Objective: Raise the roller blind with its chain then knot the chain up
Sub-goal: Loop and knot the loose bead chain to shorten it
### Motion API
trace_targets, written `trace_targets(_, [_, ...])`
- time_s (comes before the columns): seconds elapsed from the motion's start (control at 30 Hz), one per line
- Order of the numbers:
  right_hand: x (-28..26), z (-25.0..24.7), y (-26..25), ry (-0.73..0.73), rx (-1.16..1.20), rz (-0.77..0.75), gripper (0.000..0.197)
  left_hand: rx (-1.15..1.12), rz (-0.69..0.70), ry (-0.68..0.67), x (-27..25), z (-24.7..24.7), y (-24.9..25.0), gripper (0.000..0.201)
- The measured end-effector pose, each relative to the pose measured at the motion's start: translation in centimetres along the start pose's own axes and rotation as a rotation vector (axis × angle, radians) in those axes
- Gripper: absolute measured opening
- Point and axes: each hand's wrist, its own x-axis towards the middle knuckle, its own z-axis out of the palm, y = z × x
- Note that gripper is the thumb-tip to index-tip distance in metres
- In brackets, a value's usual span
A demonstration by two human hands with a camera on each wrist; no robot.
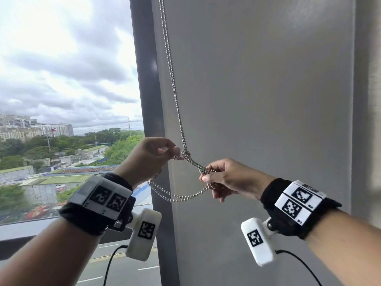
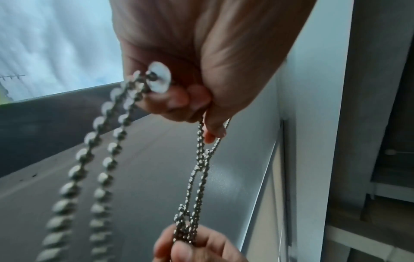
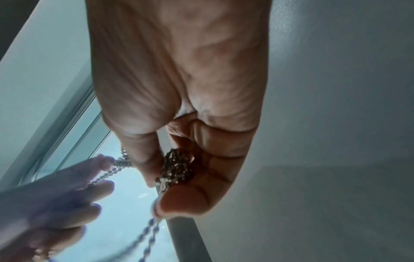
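A metal bead chain (image 1: 172, 79) hangs doubled down the grey wall beside the window frame. At hand height it crosses into a loose knot (image 1: 186, 154). My left hand (image 1: 151, 157) pinches the strands just left of the knot. My right hand (image 1: 221, 178) grips a bunch of chain lower right of it. A slack double loop (image 1: 175, 196) sags between both hands. In the left wrist view the left hand (image 2: 192, 99) pinches the chain (image 2: 199, 170), which runs to the right hand (image 2: 197, 244). In the right wrist view a bunched chain (image 3: 177, 168) sits between thumb and fingers. The blind itself is out of view.
A dark window frame post (image 1: 150, 100) runs vertically just left of the chain. The glass (image 1: 61, 79) shows sky, trees and buildings far below. A plain grey wall (image 1: 257, 100) fills the right. A sill (image 1: 20, 230) lies under my left forearm.
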Motion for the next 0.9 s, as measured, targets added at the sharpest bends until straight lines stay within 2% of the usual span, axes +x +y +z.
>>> trace_targets(0.07, [0.0,-0.1,0.3,-0.024,0.003,0.019,0.007,-0.095,-0.043,0.01,0.0,-0.1,0.0,0.018])
trace_targets(0.2, [0.3,-0.3,0.7,0.066,0.002,0.014,0.009,-0.004,0.025,-0.05,0.0,0.3,-0.2,0.024])
trace_targets(0.27, [0.4,-0.4,0.6,0.052,-0.036,0.017,0.009,0.047,0.012,-0.047,0.2,0.5,-0.7,0.022])
trace_targets(0.33, [0.4,-0.3,0.6,0.017,-0.048,0.008,0.008,0.034,-0.041,-0.073,0.3,1.1,-1.0,0.023])
trace_targets(0.43, [0.4,0.4,0.4,-0.027,-0.001,-0.002,0.011,-0.139,-0.142,-0.115,0.1,2.6,-1.4,0.023])
trace_targets(0.5, [0.4,1.1,0.2,-0.063,0.039,-0.004,0.01,-0.255,-0.185,-0.093,-0.4,3.5,-1.6,0.021])
trace_targets(0.67, [0.4,2.1,0.2,-0.101,0.114,0.001,0.015,-0.371,-0.174,-0.032,-2.3,5.4,-2.8,0.019])
trace_targets(0.73, [0.5,2.3,0.5,-0.091,0.104,0.004,0.02,-0.438,-0.199,-0.013,-3.3,6.3,-3.5,0.018])
trace_targets(0.83, [0.6,2.5,0.9,-0.068,0.077,0.015,0.016,-0.48,-0.193,0.022,-4.9,7.8,-4.5,0.017])
trace_targets(0.9, [0.6,2.5,0.9,-0.044,-0.01,0.01,0.017,-0.519,-0.191,0.064,-5.9,8.8,-5.2,0.02])
